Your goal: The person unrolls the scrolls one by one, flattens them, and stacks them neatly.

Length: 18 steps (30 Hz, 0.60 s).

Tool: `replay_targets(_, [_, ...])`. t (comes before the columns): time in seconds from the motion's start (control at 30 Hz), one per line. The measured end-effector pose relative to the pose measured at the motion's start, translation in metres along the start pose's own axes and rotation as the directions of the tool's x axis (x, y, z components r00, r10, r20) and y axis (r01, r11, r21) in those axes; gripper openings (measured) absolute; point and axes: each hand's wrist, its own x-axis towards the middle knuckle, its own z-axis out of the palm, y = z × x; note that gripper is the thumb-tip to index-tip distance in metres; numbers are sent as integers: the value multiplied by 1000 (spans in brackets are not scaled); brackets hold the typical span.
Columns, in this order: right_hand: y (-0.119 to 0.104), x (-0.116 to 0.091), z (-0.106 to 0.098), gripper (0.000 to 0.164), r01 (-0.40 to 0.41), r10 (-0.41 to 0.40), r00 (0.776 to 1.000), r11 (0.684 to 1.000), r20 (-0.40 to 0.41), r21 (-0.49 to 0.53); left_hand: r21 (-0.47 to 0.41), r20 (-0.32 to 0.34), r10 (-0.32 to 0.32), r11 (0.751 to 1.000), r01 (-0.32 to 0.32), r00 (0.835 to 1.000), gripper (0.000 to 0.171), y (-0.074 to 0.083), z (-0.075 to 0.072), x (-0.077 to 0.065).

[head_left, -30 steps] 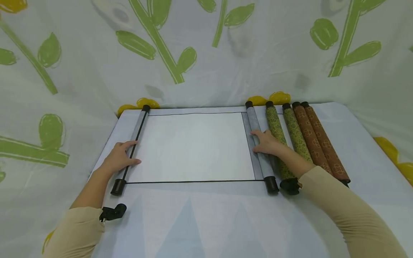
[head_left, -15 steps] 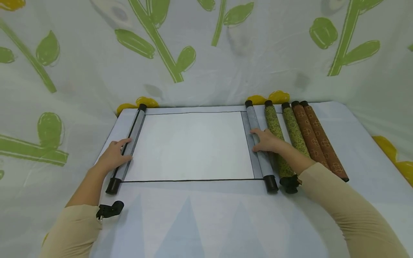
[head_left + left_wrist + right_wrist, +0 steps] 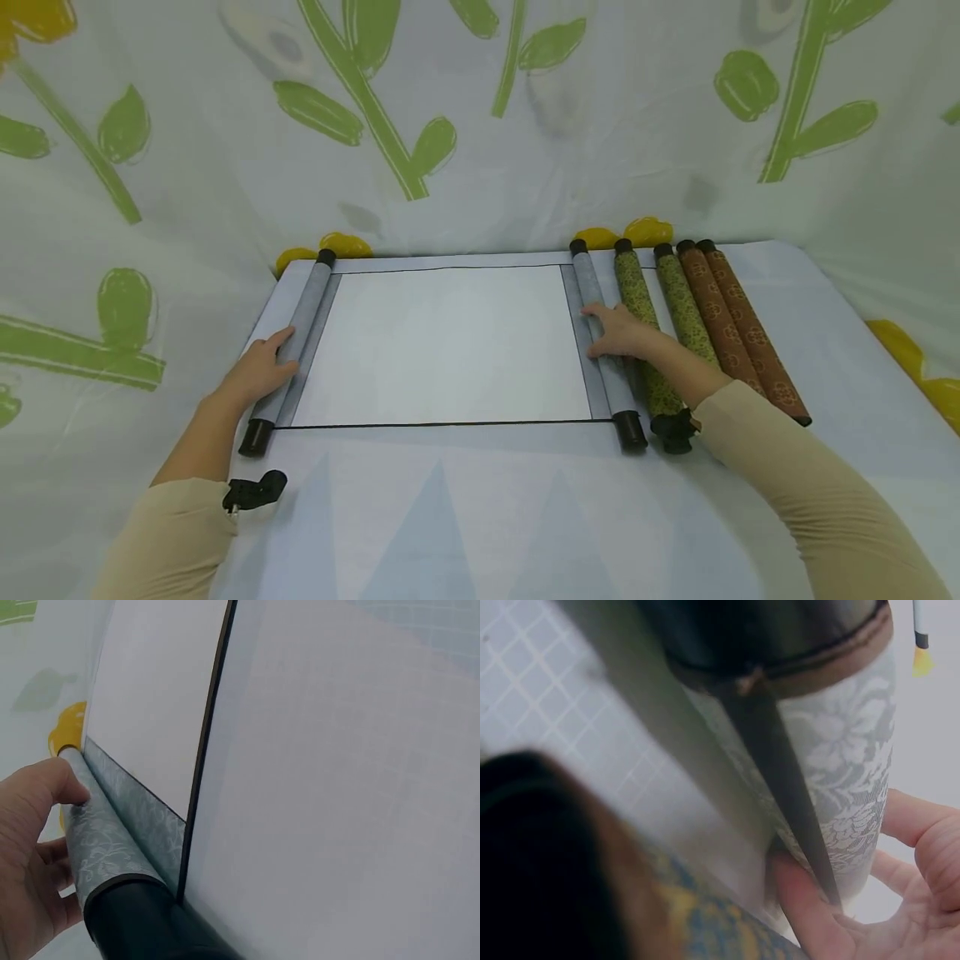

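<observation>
A hanging scroll (image 3: 450, 350) with a white sheet and patterned grey-blue borders lies unrolled across the table. Its left roll (image 3: 306, 321) is held by my left hand (image 3: 258, 371), the thumb on one side and the fingers on the other in the left wrist view. My right hand (image 3: 621, 331) grips the scroll's right roll (image 3: 615, 387). In the right wrist view a dark strap (image 3: 780, 772) runs along that roll, beneath its black end knob (image 3: 772, 634). Parts of the fingers are hidden behind the rolls.
Right of the open scroll lie two rolled green scrolls (image 3: 637, 292) and two rolled brown scrolls (image 3: 757, 333), side by side. A black wrist mount (image 3: 255, 492) sits on my left sleeve. A leaf-printed cloth (image 3: 510, 183) hangs behind the white table (image 3: 510, 517).
The left roll has turned and shifted slightly left with my left hand, so its dark strap is out of sight and grey border shows beside it. My right hand stays in place.
</observation>
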Motion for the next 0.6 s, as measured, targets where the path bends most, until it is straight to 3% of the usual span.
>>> replay_targets(0.23, [4, 1, 1, 75, -10, 10, 1000, 1000, -1, -3, 58, -40, 5, 998, -2, 999, 76, 0, 6, -1])
replay_targets(0.43, [4, 1, 1, 74, 2, -2, 1000, 1000, -8, -4, 89, -60, 23, 996, -18, 998, 57, 1, 8, -4])
replay_targets(0.6, [3, 1, 1, 74, 2, -2, 1000, 1000, -4, 0, 111, -54, 21, 994, -15, 998, 53, 0, 7, -5])
